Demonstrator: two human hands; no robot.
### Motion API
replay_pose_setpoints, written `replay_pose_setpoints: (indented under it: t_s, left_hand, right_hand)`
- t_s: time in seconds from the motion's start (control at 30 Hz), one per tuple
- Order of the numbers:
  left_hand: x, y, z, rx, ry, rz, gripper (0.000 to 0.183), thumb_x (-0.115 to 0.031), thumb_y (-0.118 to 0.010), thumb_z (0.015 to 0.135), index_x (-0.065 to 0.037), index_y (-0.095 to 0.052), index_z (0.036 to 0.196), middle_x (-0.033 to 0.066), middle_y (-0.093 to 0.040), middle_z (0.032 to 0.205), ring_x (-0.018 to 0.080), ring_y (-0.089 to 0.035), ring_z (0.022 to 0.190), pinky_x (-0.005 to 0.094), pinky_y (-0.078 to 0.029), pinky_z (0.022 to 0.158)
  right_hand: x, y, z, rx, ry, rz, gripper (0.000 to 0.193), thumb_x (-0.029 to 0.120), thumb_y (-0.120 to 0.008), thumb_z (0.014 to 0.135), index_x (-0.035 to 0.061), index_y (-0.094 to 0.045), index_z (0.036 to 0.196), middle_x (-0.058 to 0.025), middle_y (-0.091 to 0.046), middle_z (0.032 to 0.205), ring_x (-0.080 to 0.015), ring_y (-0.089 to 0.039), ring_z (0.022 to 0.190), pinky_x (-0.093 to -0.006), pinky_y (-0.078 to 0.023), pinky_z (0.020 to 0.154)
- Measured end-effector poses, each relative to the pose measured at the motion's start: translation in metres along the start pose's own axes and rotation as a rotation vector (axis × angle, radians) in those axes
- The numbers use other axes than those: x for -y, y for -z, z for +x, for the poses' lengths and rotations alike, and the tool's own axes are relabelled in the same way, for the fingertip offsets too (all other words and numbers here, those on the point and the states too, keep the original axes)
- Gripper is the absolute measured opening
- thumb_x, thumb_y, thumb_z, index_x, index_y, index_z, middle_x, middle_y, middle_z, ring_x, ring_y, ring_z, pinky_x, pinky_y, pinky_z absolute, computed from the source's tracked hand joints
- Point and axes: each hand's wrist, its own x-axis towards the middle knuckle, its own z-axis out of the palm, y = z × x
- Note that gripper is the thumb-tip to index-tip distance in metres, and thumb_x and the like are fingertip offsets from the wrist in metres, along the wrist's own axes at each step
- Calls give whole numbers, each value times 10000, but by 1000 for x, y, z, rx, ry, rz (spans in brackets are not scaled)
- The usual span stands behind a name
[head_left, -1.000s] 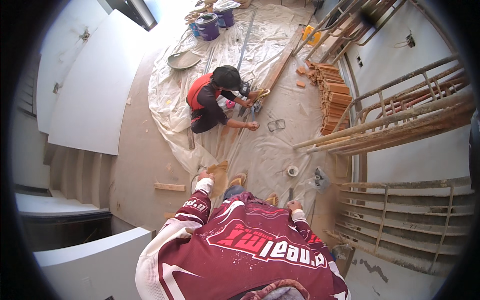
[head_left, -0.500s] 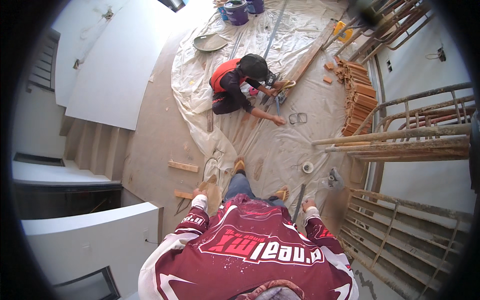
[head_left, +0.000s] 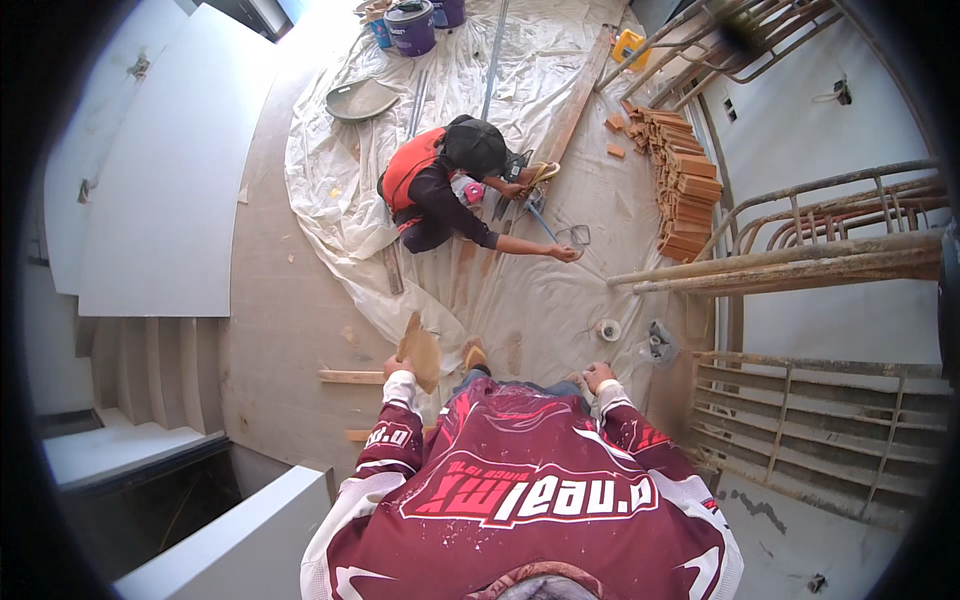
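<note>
My left hand (head_left: 398, 368) is closed on a flat brown piece (head_left: 421, 358), which looks like cardboard and has a pointed top. It is held out beside my left leg, above the floor. My right hand (head_left: 600, 376) hangs by my right thigh; its fingers are too small to read, and I make out nothing in them. Ahead, a crouching person (head_left: 440, 180) in a dark cap and an orange and black top reaches one hand toward a dark wire loop (head_left: 575, 236). A thin blue rod (head_left: 541, 222) lies near that arm.
Creased plastic sheeting (head_left: 340, 220) covers much of the floor. Stacked orange bricks (head_left: 685, 185), rusty scaffold frames (head_left: 800, 265) and a metal grille (head_left: 800, 420) line the right. A white roll (head_left: 607, 330) and buckets (head_left: 410, 28) stand on the sheet; a timber strip (head_left: 350, 377) lies left.
My view has shifted, and my left hand has raised the brown piece forward. My right hand has moved forward. A dark bar formerly beside it is out of sight. The person's reaching hand meets the wire loop.
</note>
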Motion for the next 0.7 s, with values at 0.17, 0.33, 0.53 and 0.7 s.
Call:
replay_pose_setpoints:
  t_s: [0.17,0.33,0.53,0.7]
  left_hand:
    - [22,12,50,137,-117,281,263,-220,-638,716,-115,-744,932,173,-700,901,360,-671,871,453,-516,798]
    - [4,24,74,215,-161,487,268,-220,-661,743,-111,-737,976,169,-702,919,336,-672,903,430,-519,808]
    - [-26,4,115,279,-142,258,299,-232,-716,737,-88,-725,999,162,-707,876,313,-683,821,403,-522,753]
    - [-116,-21,90,300,-262,67,228,-187,-722,777,-42,-710,953,136,-694,744,228,-676,696,361,-527,637]
  right_hand:
    - [91,-21,-11,11,127,-89,340,345,-651,804,96,-697,1031,-164,-682,1040,-337,-629,1009,-414,-489,888]
    - [159,7,-34,167,367,-165,360,431,-644,827,137,-710,1024,-176,-626,1146,-361,-546,1123,-431,-426,979]
    - [236,11,-41,202,512,-434,349,456,-618,837,130,-725,905,-138,-681,987,-349,-601,1033,-463,-477,883]
    - [249,21,-2,351,457,-99,348,380,-608,854,46,-696,900,-190,-681,923,-366,-647,894,-458,-510,802]
